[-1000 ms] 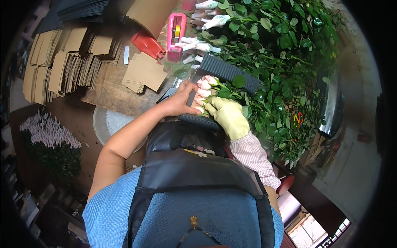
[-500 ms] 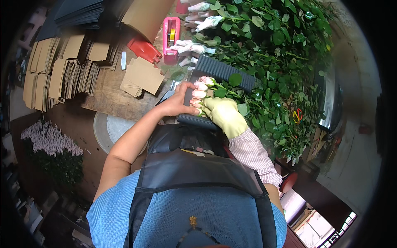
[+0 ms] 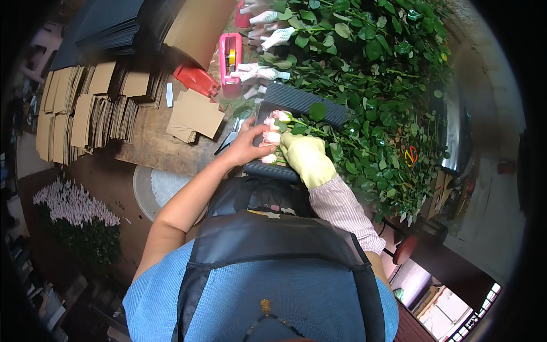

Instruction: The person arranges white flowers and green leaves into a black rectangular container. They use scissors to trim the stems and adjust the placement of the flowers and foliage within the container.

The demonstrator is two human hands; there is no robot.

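Observation:
Several pale pink roses (image 3: 272,138) lie in a black corrugated holder (image 3: 305,104), heads to the left and stems to the right. My bare left hand (image 3: 249,142) curls round the heads from the left, thumb below and fingers above. One rose (image 3: 269,159) sits just below that thumb, nearest me. My right hand (image 3: 310,158), in a pale yellow glove, is closed over the stems close behind the heads. Its fingertips are partly hidden by the glove's back and the flowers.
Leafy rose stems (image 3: 370,74) heap up on the right, with white net-sleeved heads (image 3: 278,39) at their left. A pink tape dispenser (image 3: 231,62), loose cardboard pieces (image 3: 195,117) and cardboard stacks (image 3: 85,117) are on the wooden table. Yellow-and-red-handled scissors (image 3: 411,155) lie among the leaves.
My left hand has shifted slightly among the rose heads, and its thumb now lies above the nearest rose. The right glove stays on the stems. The whole view has shifted a little.

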